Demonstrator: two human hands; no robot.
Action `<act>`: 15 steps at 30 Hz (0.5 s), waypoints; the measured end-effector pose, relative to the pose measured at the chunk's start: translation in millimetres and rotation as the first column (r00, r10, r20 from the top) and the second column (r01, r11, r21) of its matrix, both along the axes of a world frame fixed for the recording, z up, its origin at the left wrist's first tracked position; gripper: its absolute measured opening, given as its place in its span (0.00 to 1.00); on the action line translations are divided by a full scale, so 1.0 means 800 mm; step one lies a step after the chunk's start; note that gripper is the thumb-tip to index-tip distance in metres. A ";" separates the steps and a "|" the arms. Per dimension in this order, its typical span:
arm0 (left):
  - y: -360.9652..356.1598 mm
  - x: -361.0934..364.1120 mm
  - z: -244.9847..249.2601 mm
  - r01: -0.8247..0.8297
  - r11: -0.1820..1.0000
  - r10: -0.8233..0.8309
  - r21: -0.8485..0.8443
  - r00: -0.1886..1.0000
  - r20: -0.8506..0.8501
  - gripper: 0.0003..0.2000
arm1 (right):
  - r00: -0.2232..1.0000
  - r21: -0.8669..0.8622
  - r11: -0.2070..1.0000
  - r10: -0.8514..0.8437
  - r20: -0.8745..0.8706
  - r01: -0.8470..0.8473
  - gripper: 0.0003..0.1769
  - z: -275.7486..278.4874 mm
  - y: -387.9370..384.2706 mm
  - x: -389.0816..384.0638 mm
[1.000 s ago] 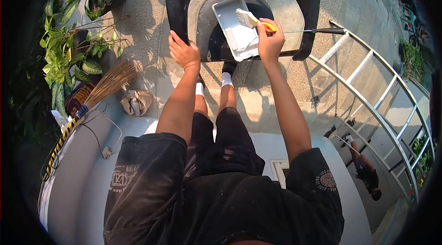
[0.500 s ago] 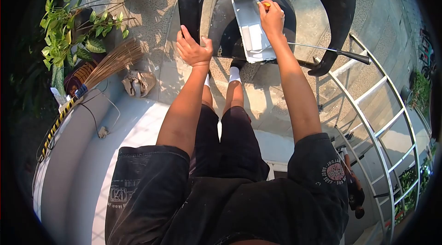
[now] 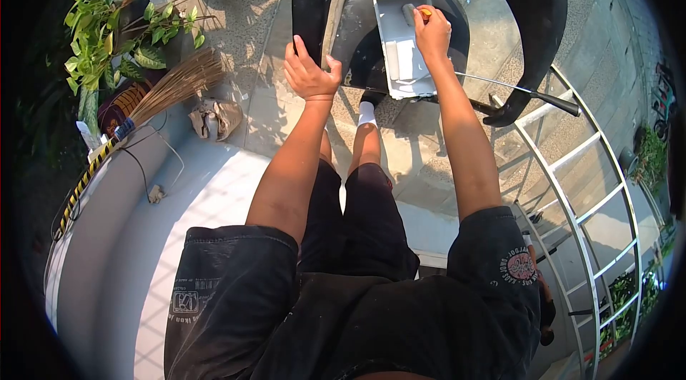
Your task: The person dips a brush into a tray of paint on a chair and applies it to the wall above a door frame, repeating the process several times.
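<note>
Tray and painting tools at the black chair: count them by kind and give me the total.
Tray: 1
Brush, in the right hand: 1
Roller, its head lying in the tray: 1
Total: 3

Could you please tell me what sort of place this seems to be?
It looks like an outdoor yard or patio, perhaps at a home: there is sunlit stone paving, leafy plants with a twig broom beside them, and a white ladder.
</note>
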State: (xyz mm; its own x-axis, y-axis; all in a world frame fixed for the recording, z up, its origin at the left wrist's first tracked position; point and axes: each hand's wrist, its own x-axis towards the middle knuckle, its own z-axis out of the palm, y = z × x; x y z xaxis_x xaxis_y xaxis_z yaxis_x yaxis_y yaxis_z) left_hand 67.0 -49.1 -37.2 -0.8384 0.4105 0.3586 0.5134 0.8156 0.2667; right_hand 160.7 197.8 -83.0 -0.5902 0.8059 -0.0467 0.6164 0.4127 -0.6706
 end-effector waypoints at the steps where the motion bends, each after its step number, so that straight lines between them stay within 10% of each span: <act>1: -0.001 0.000 0.000 0.002 1.000 -0.002 -0.002 1.000 0.002 0.40 | 1.000 0.000 1.000 0.000 -0.001 0.000 0.08 0.002 0.000 0.000; 8: -0.002 0.000 -0.001 0.012 1.000 -0.012 -0.003 1.000 0.006 0.40 | 0.994 -0.084 0.994 0.060 -0.089 -0.067 0.07 0.038 -0.020 0.042; 15: -0.001 0.000 -0.001 0.017 1.000 -0.017 0.005 1.000 0.001 0.40 | 0.889 -0.061 0.906 0.424 0.173 -0.420 0.13 0.043 -0.044 0.102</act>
State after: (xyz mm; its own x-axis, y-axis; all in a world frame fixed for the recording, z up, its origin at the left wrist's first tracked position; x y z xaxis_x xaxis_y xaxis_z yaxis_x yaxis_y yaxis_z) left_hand 67.0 -50.1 -37.8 -0.8318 0.4228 0.3597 0.5269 0.8053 0.2717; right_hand 242.1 162.5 -48.9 -0.8545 0.4805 -0.1975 0.4974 0.6470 -0.5779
